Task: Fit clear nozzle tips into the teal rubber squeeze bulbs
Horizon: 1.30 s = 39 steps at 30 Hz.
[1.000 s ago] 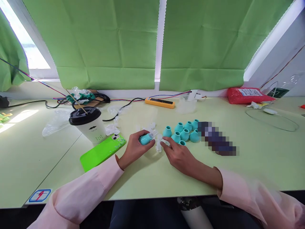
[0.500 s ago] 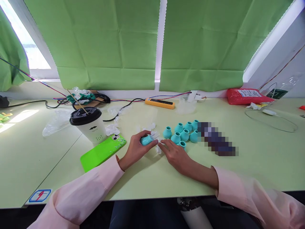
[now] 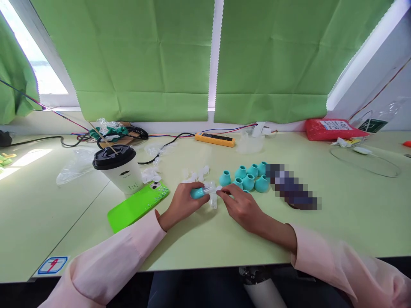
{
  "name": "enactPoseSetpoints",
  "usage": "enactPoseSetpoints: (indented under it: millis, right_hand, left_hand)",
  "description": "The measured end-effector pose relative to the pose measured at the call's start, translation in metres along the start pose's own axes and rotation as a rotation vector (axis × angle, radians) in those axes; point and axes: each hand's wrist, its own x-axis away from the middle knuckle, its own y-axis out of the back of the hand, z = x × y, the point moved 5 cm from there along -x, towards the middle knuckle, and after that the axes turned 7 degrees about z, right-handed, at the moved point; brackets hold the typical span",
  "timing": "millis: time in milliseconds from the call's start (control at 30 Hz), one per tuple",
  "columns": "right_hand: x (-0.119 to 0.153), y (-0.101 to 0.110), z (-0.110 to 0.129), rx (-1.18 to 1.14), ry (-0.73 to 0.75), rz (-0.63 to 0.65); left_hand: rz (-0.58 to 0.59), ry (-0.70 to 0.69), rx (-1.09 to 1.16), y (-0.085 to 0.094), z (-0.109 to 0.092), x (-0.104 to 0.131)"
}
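My left hand point(image 3: 183, 202) is closed around a teal rubber bulb point(image 3: 197, 193) lying sideways. A clear plastic tube point(image 3: 209, 188) sticks out of the bulb towards the right. At the tube's right end, my right hand point(image 3: 243, 206) pinches a small whitish translucent piece point(image 3: 218, 188). Another clear tubular part point(image 3: 213, 202) points down below the tube; I cannot tell whether the two are joined. Small translucent white pieces point(image 3: 194, 176) lie just beyond my left hand. Several teal bulbs point(image 3: 248, 182) stand mouth up beyond my right hand.
On the left, a lidded paper cup point(image 3: 123, 173) stands behind a green phone point(image 3: 138, 207). A blurred dark object point(image 3: 293, 190) lies right of the bulbs. Farther back are an orange power strip point(image 3: 215, 139), cables, a clear plastic bag point(image 3: 77, 164) and a red package point(image 3: 334, 129).
The fingers of my right hand have curled from a flatter pose into a pinch at the tube's end. My left thumb has drawn back, so more of the clear tube shows.
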Motion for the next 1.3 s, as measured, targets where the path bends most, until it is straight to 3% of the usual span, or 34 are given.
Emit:
enactPoseSetpoints:
  millis: [100, 167, 333, 500, 733, 1000, 1300]
  right_hand:
    - [0.002, 0.017, -0.003, -0.185, -0.018, -0.221]
    - [0.003, 0.025, -0.004, -0.315, -0.035, -0.303]
    - [0.000, 0.030, -0.007, -0.621, -0.155, -0.342]
    - [0.002, 0.025, -0.015, -0.970, -0.352, -0.388]
    - [-0.001, 0.018, -0.018, -1.152, -0.412, -0.316]
    - [-0.004, 0.006, -0.021, -1.330, -0.528, -0.108]
    - [-0.002, 0.007, -0.020, -1.189, -0.533, -0.120]
  left_hand:
    - [0.063, -0.002, -0.036, -0.001, 0.002, -0.002]
    - [0.121, -0.042, -0.019, -0.003, 0.000, -0.002]
    - [0.193, -0.096, 0.179, -0.002, -0.009, 0.001]
    - [0.265, -0.043, 0.388, -0.003, -0.009, 0.003]
    - [0.245, -0.080, 0.352, -0.002, -0.009, 0.003]
    - [0.227, -0.019, 0.397, -0.003, -0.009, 0.003]
    - [0.185, -0.119, 0.314, -0.002, -0.011, 0.004]
